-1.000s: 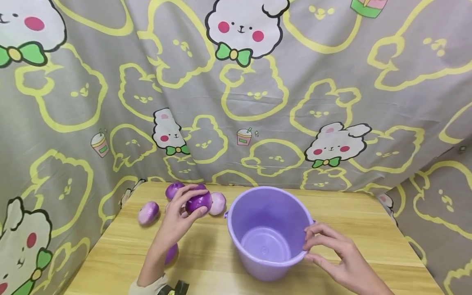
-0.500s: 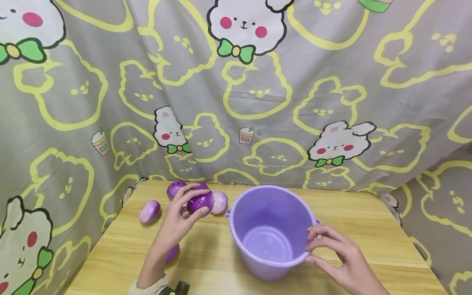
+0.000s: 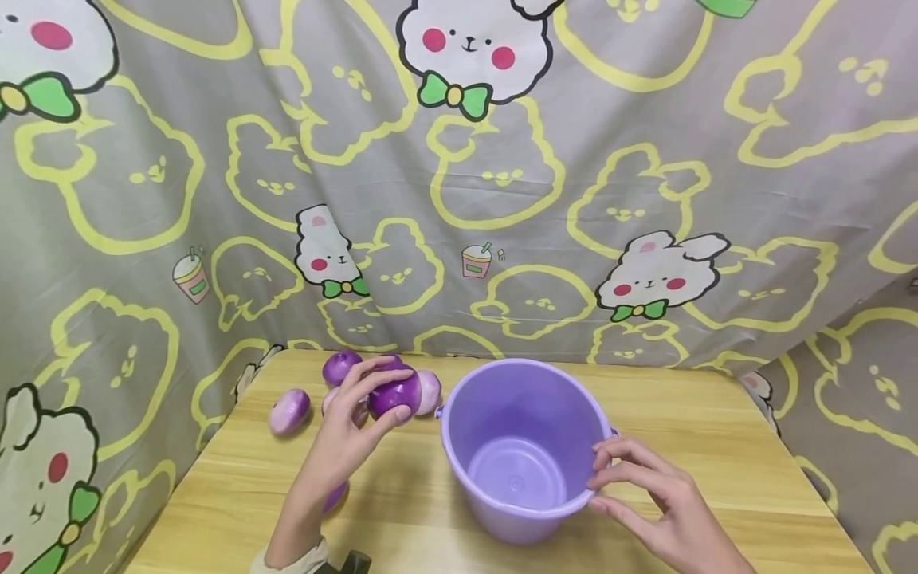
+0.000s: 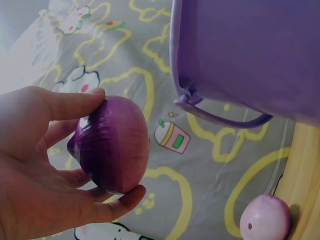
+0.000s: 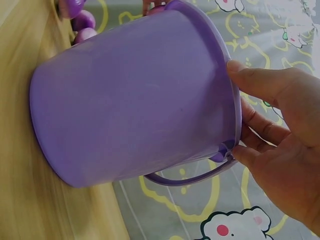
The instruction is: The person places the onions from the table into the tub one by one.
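Observation:
A purple onion (image 4: 112, 145), dark on one side and paler on the other, is held between the thumb and fingers of my left hand (image 3: 351, 418). In the head view that onion hangs over the left of the table, in front of other onions. A lilac plastic bucket (image 3: 527, 518) stands upright at the table's middle, and no onion shows inside it. My right hand (image 3: 663, 498) pinches the bucket's right rim with thumb and fingers, which the right wrist view shows up close. The bucket's handle (image 5: 192, 178) hangs down on the far side.
Several more onions lie at the left: a pale one (image 3: 289, 412), a dark one (image 3: 340, 367) at the back and a whitish one (image 3: 429, 392) near the bucket. Another onion (image 3: 335, 496) is partly hidden by my left forearm. A patterned curtain (image 3: 516, 207) closes off the table's back.
My left hand has shifted slightly rightward with the onion, closer to the bucket. The right hand and the bucket stay together; the head view has moved a little.

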A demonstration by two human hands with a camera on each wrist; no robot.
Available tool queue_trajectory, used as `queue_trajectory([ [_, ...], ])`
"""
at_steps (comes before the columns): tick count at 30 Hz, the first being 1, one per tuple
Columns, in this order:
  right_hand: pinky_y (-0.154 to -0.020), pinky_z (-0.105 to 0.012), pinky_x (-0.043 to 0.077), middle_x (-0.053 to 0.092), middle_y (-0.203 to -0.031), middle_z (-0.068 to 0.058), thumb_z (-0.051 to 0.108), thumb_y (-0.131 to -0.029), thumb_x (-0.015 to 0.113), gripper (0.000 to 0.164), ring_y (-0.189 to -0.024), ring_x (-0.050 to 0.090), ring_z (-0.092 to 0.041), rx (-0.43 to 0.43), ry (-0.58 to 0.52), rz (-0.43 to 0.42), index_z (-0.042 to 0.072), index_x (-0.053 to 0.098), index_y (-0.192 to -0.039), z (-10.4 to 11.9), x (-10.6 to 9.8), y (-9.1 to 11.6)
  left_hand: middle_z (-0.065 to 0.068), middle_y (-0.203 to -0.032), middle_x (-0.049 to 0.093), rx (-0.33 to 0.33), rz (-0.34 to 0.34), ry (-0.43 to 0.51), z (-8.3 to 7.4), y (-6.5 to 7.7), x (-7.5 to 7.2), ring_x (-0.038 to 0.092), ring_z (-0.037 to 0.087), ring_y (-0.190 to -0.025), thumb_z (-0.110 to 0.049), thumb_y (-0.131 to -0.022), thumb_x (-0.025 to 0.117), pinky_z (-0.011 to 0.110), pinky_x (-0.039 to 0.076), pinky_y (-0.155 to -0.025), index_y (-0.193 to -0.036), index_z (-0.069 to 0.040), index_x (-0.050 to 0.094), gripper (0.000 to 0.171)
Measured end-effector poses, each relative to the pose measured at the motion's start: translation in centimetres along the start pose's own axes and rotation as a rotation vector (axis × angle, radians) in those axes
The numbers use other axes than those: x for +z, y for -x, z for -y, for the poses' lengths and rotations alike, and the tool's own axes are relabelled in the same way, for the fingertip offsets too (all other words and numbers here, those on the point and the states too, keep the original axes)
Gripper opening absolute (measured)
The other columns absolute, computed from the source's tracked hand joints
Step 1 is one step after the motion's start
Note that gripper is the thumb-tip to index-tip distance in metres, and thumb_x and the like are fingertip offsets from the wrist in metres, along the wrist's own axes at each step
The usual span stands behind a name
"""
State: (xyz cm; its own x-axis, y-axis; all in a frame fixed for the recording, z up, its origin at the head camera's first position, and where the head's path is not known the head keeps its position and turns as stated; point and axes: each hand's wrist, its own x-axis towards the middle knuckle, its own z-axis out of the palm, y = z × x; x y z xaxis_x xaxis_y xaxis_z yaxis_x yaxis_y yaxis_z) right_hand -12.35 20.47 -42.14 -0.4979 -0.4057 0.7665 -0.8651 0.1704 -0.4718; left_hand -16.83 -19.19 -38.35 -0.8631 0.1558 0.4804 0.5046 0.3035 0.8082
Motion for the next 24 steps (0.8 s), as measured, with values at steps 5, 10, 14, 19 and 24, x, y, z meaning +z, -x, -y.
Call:
queue_trajectory([
  [5,-0.113,-0.026,0.041,0.064,-0.113,-0.01,-0.007,-0.078,0.084,0.032,-0.121,0.058,-0.019,-0.009,-0.01,-0.003,0.008,0.073,-0.104,0.1,0.0,-0.2,0.007,-0.15,0.045,0.012,0.002,0.031,-0.6,0.1,0.1,0.055,0.024,-0.129,-0.006,-0.091,0.078,0.026,0.047,-0.107,-0.131,-0.019,0.069,0.043],
  [10,-0.113,-0.025,0.041,0.065,-0.113,-0.009,-0.007,-0.077,0.084,0.034,-0.12,0.059,-0.019,-0.002,0.008,-0.003,0.01,0.073,-0.104,0.2,0.0,-0.2,0.002,-0.15,0.045,0.023,-0.006,0.057,-1.2,0.2,0.3,0.054,0.024,-0.131,-0.004,-0.091,0.077,0.026,0.044,-0.11,-0.131,-0.018,0.069,0.043],
  [14,-0.114,-0.026,0.039,0.064,-0.113,-0.009,-0.007,-0.076,0.085,0.035,-0.119,0.059,-0.019,0.004,0.016,-0.005,0.011,0.073,-0.104,0.2,0.0,-0.1,0.002,-0.15,0.045,0.038,-0.01,0.069,-1.5,0.2,0.5,0.052,0.025,-0.133,-0.003,-0.09,0.077,0.026,0.043,-0.11,-0.131,-0.016,0.069,0.044],
  [19,-0.114,-0.026,0.039,0.063,-0.112,-0.01,-0.009,-0.075,0.084,0.036,-0.119,0.058,-0.019,-0.005,-0.012,-0.013,0.009,0.074,-0.104,0.1,0.1,-0.2,0.003,-0.151,0.044,0.047,-0.008,0.074,-1.7,0.3,0.6,0.051,0.026,-0.134,-0.002,-0.091,0.077,0.027,0.044,-0.11,-0.131,-0.016,0.069,0.043],
  [24,-0.113,-0.025,0.04,0.063,-0.112,-0.009,-0.009,-0.073,0.085,0.038,-0.121,0.058,-0.019,-0.003,0.0,-0.023,0.01,0.074,-0.104,-0.1,0.1,-0.1,0.002,-0.151,0.044,0.043,-0.005,0.072,-2.1,0.3,0.7,0.051,0.025,-0.134,-0.003,-0.091,0.077,0.026,0.045,-0.109,-0.131,-0.017,0.069,0.043],
])
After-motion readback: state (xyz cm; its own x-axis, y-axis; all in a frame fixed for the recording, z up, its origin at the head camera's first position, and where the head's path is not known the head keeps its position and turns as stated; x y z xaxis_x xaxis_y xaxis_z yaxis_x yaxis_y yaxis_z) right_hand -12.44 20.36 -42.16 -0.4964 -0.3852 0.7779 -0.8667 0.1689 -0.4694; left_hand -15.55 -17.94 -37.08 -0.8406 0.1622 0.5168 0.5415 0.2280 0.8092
